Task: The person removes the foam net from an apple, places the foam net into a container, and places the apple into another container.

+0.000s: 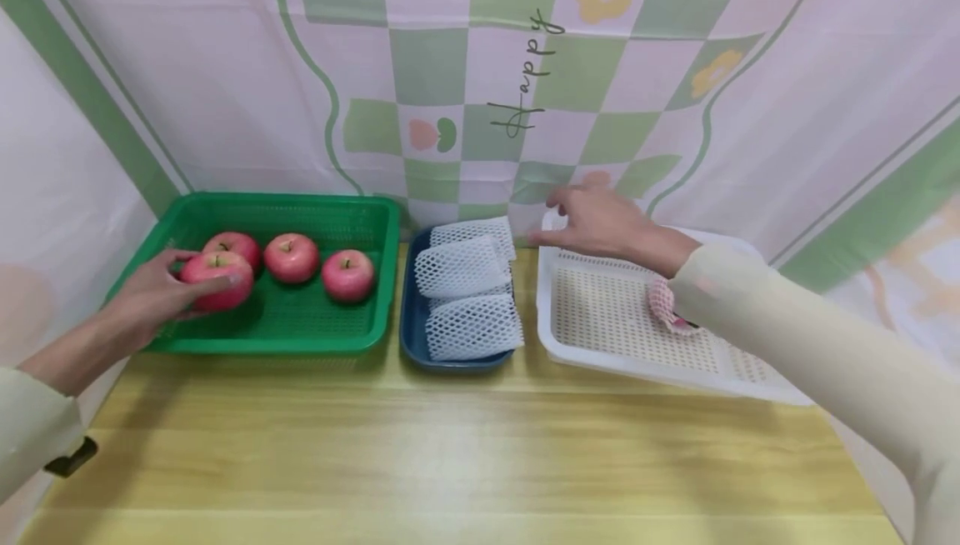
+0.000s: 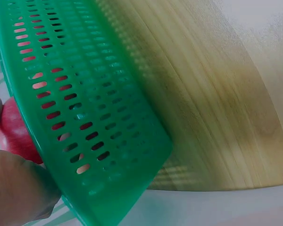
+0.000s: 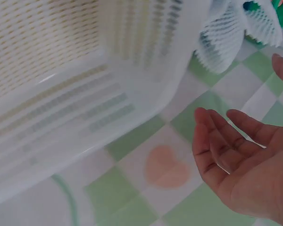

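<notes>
In the head view my left hand (image 1: pixel 153 291) grips a red apple (image 1: pixel 219 280) at the left side of a green basket (image 1: pixel 262 337). Three more apples lie in that basket, among them a middle apple (image 1: pixel 291 258) and a right-hand apple (image 1: pixel 348 276). My right hand (image 1: pixel 600 224) hovers over the back left corner of a white basket (image 1: pixel 592 353), its fingers loosely bent around nothing. White foam net sleeves (image 1: pixel 474 327) lie stacked in a dark blue tray (image 1: pixel 412 337) between the baskets. Partly behind my right sleeve, something in pink netting (image 1: pixel 663 305) sits in the white basket.
A wooden table (image 1: pixel 450 453) carries both baskets and the tray. Close behind them hangs a checked green and white cloth (image 1: pixel 427 66). In the left wrist view, the green basket's slotted wall (image 2: pixel 99 108) stands between the camera and the apples.
</notes>
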`<state>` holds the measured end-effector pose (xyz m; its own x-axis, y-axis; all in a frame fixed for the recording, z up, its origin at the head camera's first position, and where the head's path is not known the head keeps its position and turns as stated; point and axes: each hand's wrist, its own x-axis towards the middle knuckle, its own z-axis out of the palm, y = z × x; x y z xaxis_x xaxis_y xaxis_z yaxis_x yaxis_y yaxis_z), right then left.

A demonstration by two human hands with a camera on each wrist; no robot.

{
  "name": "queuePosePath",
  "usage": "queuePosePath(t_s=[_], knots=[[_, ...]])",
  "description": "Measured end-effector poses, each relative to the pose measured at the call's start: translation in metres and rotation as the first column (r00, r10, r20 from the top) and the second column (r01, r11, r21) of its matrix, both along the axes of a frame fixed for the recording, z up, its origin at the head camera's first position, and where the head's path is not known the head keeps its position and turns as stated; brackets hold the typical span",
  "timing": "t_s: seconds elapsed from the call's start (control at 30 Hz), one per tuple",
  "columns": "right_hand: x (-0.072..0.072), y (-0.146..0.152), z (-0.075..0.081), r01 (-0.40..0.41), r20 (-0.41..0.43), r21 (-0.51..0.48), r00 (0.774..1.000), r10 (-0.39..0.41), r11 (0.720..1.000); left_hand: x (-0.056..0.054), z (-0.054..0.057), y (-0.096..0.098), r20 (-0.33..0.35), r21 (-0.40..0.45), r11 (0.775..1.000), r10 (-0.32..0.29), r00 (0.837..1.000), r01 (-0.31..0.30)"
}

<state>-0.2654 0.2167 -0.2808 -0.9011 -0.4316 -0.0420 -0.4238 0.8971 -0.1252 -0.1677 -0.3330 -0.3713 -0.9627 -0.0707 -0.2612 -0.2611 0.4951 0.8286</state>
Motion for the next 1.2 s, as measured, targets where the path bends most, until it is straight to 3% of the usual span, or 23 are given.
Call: queuePosePath(t_s=[0.27, 0.53, 0.87, 1.2], knots=[[0.009, 0.054, 0.002, 0.076, 0.012, 0.074, 0.997, -0.077, 0.994, 0.0, -0.003, -0.011, 0.057, -0.178, 0.984, -0.002, 0.998, 0.013], [0.018, 0.114, -0.004, 0.153, 0.08, 0.175, 0.982, -0.168, 0.973, -0.004, -0.002, -0.012, 0.112, -0.303, 0.949, -0.053, 0.992, 0.085], [0.03, 0.167, -0.024, 0.205, 0.148, 0.23, 0.959, -0.243, 0.951, -0.008, -0.007, -0.019, 0.148, -0.362, 0.923, -0.081, 0.986, 0.13], [0.039, 0.188, -0.045, 0.258, 0.249, 0.203, 0.919, -0.305, 0.945, -0.013, -0.008, -0.019, 0.126, -0.378, 0.912, -0.122, 0.985, 0.161]])
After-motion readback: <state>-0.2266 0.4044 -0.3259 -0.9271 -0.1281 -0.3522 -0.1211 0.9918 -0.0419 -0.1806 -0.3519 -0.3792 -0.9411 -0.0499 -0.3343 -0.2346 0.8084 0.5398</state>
